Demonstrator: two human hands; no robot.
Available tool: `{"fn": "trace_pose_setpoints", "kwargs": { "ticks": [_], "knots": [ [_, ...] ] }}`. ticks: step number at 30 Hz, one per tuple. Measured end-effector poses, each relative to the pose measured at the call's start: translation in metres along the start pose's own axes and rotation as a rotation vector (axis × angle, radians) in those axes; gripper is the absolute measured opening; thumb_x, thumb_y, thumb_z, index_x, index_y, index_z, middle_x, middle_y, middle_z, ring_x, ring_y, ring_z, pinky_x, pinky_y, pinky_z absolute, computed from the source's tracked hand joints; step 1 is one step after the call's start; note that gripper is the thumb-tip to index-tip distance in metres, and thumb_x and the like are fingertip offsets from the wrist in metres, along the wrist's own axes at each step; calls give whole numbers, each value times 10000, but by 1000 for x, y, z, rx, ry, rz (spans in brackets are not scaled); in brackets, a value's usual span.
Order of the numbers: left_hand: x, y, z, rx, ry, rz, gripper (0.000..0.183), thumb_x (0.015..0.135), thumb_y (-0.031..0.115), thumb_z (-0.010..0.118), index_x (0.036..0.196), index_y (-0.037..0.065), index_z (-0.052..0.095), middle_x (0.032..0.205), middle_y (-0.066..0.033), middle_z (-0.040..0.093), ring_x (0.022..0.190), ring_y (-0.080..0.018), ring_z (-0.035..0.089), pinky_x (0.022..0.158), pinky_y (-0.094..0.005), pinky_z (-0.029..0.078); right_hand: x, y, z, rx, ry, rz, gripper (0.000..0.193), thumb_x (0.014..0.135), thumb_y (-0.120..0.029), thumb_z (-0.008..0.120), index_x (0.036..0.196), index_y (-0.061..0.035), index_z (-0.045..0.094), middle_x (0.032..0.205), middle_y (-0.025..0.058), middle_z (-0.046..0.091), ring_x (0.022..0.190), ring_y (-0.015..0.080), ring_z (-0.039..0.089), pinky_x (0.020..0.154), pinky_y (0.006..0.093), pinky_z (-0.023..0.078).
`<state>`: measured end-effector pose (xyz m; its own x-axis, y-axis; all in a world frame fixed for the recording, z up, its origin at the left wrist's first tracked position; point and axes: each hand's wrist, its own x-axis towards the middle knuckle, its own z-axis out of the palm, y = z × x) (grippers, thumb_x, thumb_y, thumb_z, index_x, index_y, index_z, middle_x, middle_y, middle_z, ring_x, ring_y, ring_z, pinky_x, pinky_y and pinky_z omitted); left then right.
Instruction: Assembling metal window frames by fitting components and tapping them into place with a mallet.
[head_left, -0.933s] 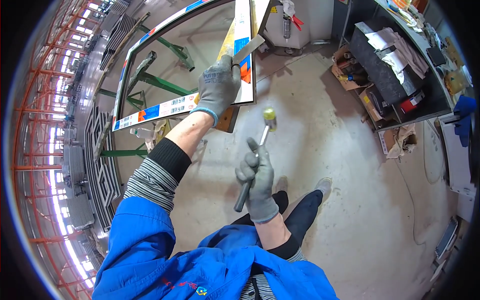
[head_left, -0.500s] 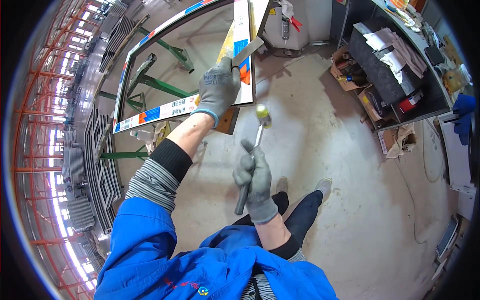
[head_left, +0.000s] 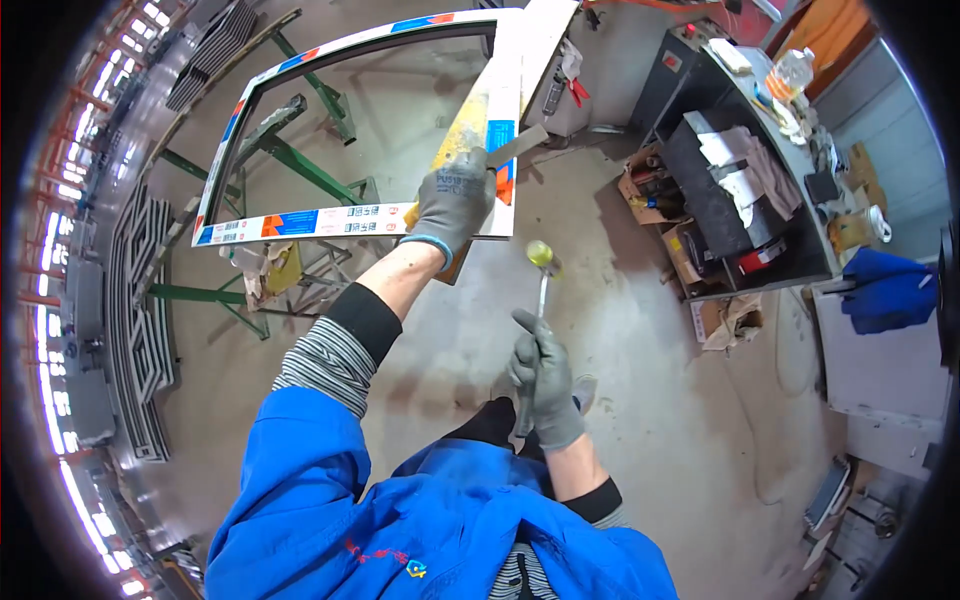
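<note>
My left hand, in a grey work glove, is closed around a flat greyish bar whose free end sticks out to the right. It is over the near right corner of a rectangular frame, which is covered in white, blue and orange protective film. Lower and to the right, my right hand, gloved alike, grips a mallet by its handle. The mallet's yellow-green head points away from me, clear of the frame. Part of the handle is hidden by my fingers.
Green metal trestles stand under the frame, with a yellowish board beneath its right side. Stacked metal profiles lie at the left. At the right is a cluttered workbench with boxes; a cable trails across the floor.
The view has shifted, so the frame and workbench sit differently. My left hand still holds the bar at the frame's corner. My right hand still grips the mallet, its head slightly farther from the frame.
</note>
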<state>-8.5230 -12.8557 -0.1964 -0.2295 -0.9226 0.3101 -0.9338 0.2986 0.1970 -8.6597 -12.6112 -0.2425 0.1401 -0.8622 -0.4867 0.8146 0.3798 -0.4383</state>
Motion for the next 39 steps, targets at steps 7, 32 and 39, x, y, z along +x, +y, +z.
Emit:
{"fn": "trace_pose_setpoints", "kwargs": {
  "ticks": [7,32,39],
  "knots": [
    [-76,-3,-47,-253,149,252,521,877,51,670,1381,10,549,879,-158,631,757,-370,675,651,-496,557,-19,-72,-68,-348,201,58,421,1132,-322,399,1318,1,595,650,-37,473,449,59,389,422,231,351],
    [-107,108,-52,-39,-452,-331,854,738,-5,669,1559,111,463,930,-119,710,758,-319,694,668,-425,569,124,-286,-77,-974,-444,477,453,1107,-357,499,1346,12,608,674,15,577,468,93,507,449,246,404],
    [-78,67,-62,31,96,-404,619,770,28,700,1379,103,616,846,-129,656,786,-328,679,684,-458,543,108,-264,-32,-900,-388,661,533,1107,-430,460,1360,19,595,717,27,594,492,92,515,473,227,414]
  ]
}}
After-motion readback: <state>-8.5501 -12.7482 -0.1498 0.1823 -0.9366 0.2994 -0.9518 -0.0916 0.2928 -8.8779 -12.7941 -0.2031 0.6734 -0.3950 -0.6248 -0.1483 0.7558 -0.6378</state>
